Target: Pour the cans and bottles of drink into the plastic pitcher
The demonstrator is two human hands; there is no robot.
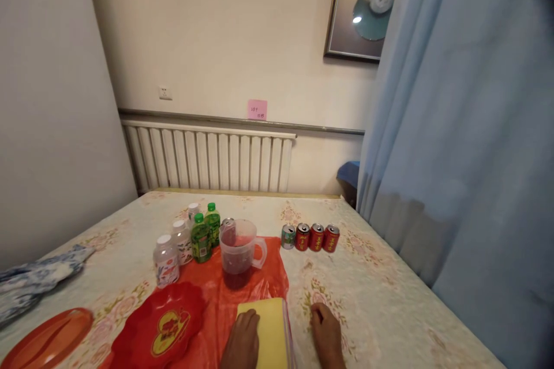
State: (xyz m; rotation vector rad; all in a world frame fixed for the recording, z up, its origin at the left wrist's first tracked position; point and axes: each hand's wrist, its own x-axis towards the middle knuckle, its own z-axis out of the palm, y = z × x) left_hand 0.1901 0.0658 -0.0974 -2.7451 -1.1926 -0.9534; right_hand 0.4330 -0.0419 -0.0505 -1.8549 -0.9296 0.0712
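My left hand [243, 339] lies on the left part of a yellow-topped stack [272, 328], its fingers stretched forward over the top. White and pink layers show along the stack's right edge; whether they are paper or cloth I cannot tell. To the right of the stack, my right hand [325, 334] rests on the flowered tablecloth [372, 300] with its fingers curled in and nothing visible in them. Beyond the stack, a clear plastic measuring jug [236, 253] stands upright on a red plastic sheet [274, 277], its handle to the right.
A red scalloped tray [134, 328] lies left of the stack, near an orange lid [47, 337]. Several bottles, including a green one [201, 242], stand left of the jug. Red cans [317, 237] and a pale green can [288, 237] form a row at right. A blue curtain [467, 155] hangs alongside.
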